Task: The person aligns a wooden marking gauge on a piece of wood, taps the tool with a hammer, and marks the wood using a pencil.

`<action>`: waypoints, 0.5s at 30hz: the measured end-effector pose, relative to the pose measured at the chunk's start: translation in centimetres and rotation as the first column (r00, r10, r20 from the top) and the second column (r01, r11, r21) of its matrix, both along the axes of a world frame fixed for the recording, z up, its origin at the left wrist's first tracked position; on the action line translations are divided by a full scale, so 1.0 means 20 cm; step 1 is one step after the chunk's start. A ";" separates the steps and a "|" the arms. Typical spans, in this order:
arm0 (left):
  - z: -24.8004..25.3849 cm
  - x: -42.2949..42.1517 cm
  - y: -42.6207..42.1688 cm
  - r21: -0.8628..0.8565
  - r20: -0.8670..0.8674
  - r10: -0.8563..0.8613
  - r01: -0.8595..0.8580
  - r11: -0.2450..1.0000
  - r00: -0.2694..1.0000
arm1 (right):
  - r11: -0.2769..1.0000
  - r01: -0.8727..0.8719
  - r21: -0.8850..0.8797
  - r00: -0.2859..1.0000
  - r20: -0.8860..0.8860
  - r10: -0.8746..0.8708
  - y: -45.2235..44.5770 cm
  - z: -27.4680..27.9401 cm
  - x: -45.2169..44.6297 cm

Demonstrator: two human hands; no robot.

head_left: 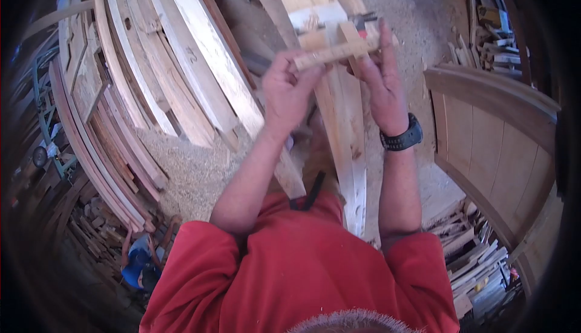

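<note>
Between my hands is a short, pale wooden piece (330,55), tilted up toward the right, with a thin strip crossing it. My left hand (287,88) grips its left end between thumb and fingers. At the right part, my right hand (384,85) has its thumb against the wood and the index finger raised along the end; the wrist wears a dark watch. Beneath and beyond the piece lie long boards (345,127) running away from my body. A white patch (318,16) and dark tool-like items, partly hidden, rest on them.
Long planks (187,52) are stacked at the left. A panelled wooden frame (478,133) stands at the right, with wood scraps (478,260) below it. Sawdust (187,169) covers the floor. Another person (142,260) is at the lower left.
</note>
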State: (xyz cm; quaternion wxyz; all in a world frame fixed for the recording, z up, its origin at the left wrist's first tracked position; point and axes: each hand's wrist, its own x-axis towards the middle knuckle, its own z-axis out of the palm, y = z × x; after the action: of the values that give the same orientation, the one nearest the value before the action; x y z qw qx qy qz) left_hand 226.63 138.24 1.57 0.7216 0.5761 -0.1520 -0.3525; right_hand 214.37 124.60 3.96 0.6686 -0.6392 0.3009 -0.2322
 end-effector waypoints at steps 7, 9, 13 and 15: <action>0.00 0.17 0.08 -0.044 0.077 0.054 -0.051 0.998 0.996 | 0.973 0.229 -0.024 0.786 -0.585 -0.199 0.71 -0.18 -0.94; 0.01 0.19 0.10 -0.046 0.080 0.064 -0.061 0.997 0.995 | 0.968 0.116 0.221 0.550 -0.826 0.123 1.12 -0.25 -1.39; 0.01 0.19 0.13 -0.079 0.036 0.121 -0.118 0.990 0.992 | 0.792 0.149 0.592 0.432 -0.760 0.486 1.72 -0.36 -1.94; 0.01 0.20 0.16 -0.065 0.045 0.166 -0.163 0.984 0.985 | 0.755 0.100 0.648 0.429 -0.713 0.555 1.78 -0.33 -1.96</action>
State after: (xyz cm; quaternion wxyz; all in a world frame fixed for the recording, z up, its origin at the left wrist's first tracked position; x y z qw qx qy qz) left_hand 230.68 141.43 1.83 0.7615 0.5731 -0.1327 -0.2722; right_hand 175.26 160.11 -2.59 0.6061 -0.4506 0.5606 0.3397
